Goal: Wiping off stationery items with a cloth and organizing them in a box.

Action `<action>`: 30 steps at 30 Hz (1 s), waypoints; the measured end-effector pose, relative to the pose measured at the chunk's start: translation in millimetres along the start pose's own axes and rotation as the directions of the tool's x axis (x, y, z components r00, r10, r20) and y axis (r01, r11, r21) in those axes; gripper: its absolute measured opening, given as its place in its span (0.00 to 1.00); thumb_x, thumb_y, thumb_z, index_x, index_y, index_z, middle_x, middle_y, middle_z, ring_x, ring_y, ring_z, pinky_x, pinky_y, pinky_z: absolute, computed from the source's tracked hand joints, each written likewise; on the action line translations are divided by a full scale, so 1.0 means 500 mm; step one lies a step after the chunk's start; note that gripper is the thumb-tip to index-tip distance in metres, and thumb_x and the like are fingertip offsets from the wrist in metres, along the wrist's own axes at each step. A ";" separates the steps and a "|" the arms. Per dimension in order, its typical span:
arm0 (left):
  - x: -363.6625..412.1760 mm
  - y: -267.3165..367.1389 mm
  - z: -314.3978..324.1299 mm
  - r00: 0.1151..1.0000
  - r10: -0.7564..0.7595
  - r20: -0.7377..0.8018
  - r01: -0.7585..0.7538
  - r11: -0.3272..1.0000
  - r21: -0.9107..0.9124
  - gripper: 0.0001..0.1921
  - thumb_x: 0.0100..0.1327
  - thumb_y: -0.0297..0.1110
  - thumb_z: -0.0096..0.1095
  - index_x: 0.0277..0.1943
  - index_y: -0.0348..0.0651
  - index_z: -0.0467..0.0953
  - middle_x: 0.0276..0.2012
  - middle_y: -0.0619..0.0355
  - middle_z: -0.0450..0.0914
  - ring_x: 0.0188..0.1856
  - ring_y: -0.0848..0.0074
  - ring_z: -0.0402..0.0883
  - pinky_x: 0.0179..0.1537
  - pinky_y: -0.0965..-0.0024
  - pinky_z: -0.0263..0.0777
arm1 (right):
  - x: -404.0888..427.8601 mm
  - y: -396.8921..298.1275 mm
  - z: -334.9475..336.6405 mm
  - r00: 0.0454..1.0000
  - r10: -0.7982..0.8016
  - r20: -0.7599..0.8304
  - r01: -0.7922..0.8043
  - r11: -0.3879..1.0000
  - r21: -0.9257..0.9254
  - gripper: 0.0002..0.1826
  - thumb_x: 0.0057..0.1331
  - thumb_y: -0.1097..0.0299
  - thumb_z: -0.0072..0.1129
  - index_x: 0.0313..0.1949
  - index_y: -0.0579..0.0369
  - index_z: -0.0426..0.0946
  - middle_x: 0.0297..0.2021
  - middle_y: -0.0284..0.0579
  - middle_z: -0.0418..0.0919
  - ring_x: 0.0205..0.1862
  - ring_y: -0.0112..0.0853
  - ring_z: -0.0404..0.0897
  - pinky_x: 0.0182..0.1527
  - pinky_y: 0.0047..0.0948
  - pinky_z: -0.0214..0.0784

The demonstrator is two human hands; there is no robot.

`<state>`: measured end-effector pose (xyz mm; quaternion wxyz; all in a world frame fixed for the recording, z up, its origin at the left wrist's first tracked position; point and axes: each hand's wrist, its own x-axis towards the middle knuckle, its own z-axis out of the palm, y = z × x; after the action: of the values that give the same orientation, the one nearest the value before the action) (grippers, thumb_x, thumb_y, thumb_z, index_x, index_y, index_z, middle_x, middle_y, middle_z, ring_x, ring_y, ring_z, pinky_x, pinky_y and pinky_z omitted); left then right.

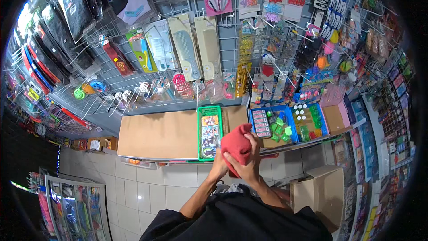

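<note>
A folded red cloth [236,142] is held up in front of my body, over the near edge of the shelf top. My right hand [248,166] grips its right side, with the thumb across the front and fingers at the upper right edge. On the lower left, my left hand [219,167] supports the cloth, its fingers mostly hidden behind it. Just beyond my left hand stands a green plastic basket [199,130] holding picture-printed packs. To the right of the cloth is a blue tray [294,133] with small boxes and green-wrapped pieces.
Brown board [158,135] covers the shelf top at left. Behind it, a wire grid wall [229,45] carries packaged combs, hair clips and socks on protruding hooks. An open cardboard box [302,192] stands on the tiled floor [180,177] at right. A display rack [75,204] is at lower left.
</note>
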<state>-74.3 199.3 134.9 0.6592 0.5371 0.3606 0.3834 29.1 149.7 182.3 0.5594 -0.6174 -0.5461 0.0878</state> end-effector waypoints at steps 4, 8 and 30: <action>-0.029 -0.034 0.026 0.936 0.331 -0.122 -0.283 0.911 0.299 0.20 0.53 0.30 0.65 0.49 0.34 0.72 0.45 0.49 0.78 0.48 0.65 0.77 0.49 0.65 0.70 | 0.002 -0.016 0.003 0.992 -0.027 0.121 0.031 0.999 -0.037 0.40 0.42 0.62 0.75 0.53 0.53 0.64 0.53 0.53 0.62 0.57 0.49 0.63 0.57 0.43 0.59; -0.042 -0.028 -0.012 0.978 0.206 -0.044 -0.194 0.962 0.192 0.20 0.52 0.27 0.65 0.49 0.33 0.72 0.45 0.50 0.78 0.49 0.68 0.76 0.48 0.66 0.70 | 0.002 0.021 0.025 0.982 -0.026 0.188 0.011 0.997 0.080 0.37 0.41 0.64 0.76 0.50 0.53 0.66 0.49 0.49 0.66 0.53 0.44 0.68 0.52 0.39 0.64; 0.047 -0.006 -0.049 0.971 0.074 -0.227 -0.128 0.964 -0.234 0.28 0.53 0.26 0.66 0.56 0.38 0.62 0.50 0.55 0.70 0.53 0.73 0.70 0.55 0.70 0.64 | -0.010 -0.014 0.032 0.672 0.540 0.507 -0.676 0.168 0.718 0.21 0.62 0.60 0.59 0.52 0.54 0.69 0.46 0.36 0.74 0.47 0.25 0.73 0.50 0.26 0.66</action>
<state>-85.1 230.3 126.4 0.6573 0.4237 0.3515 0.5147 11.6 153.8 179.2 0.6669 -0.3988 -0.1623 0.6082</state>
